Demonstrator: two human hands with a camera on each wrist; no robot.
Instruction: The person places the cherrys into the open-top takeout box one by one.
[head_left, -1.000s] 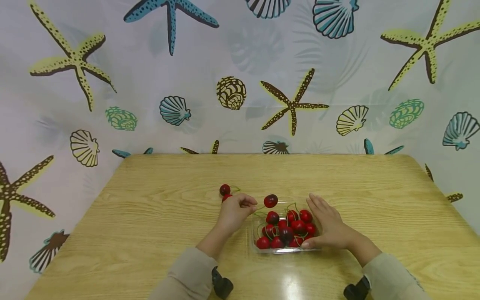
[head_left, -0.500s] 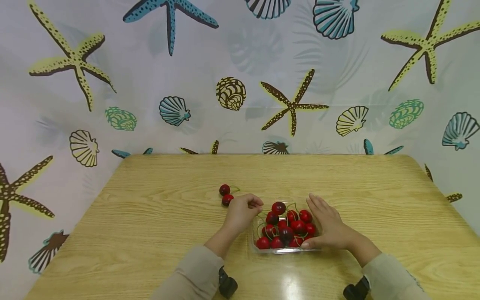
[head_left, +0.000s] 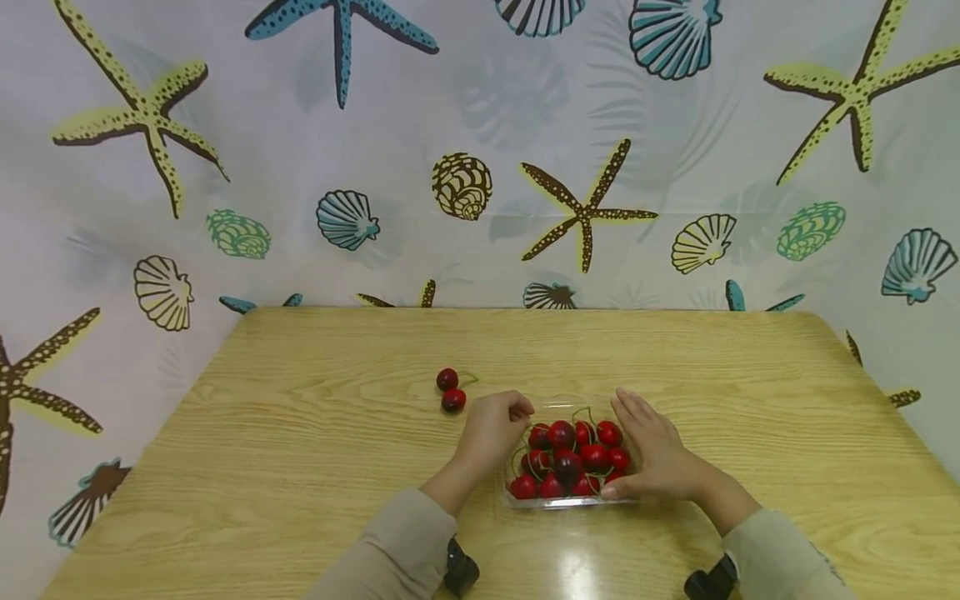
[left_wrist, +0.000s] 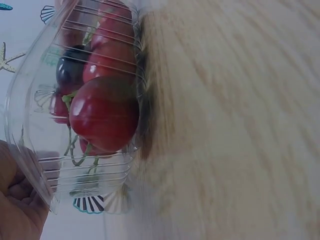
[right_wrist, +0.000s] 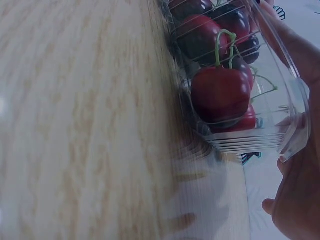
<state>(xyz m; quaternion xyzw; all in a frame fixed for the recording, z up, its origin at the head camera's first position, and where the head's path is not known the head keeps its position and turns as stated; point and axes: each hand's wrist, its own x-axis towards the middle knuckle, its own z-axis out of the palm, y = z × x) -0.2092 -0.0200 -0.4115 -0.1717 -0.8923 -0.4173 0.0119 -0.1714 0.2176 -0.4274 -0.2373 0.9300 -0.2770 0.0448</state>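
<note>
A clear plastic box (head_left: 573, 502) filled with red cherries (head_left: 595, 457) sits between the hands. My left hand (head_left: 491, 429) is at its left rim, fingers bent, beside a dark red cherry (head_left: 561, 434) lying on top of the others. I cannot tell whether the fingertips still pinch that cherry's stem. In the left wrist view, curled fingers (left_wrist: 22, 192) show just outside the box wall. My right hand (head_left: 660, 450) rests along the right side of the box, fingers extended and thumb at the near corner. The right wrist view shows cherries (right_wrist: 220, 95) through the clear wall.
Two more cherries (head_left: 453, 401) lie on the wooden table (head_left: 337, 400), beyond and left of the left hand. A curtain (head_left: 405, 125) printed with starfish and shells hangs behind the table's far edge.
My left hand has moved a little right and brought the dark red cherry, held by its stem, down from above the box onto the pile. The right hand has stayed in place.
</note>
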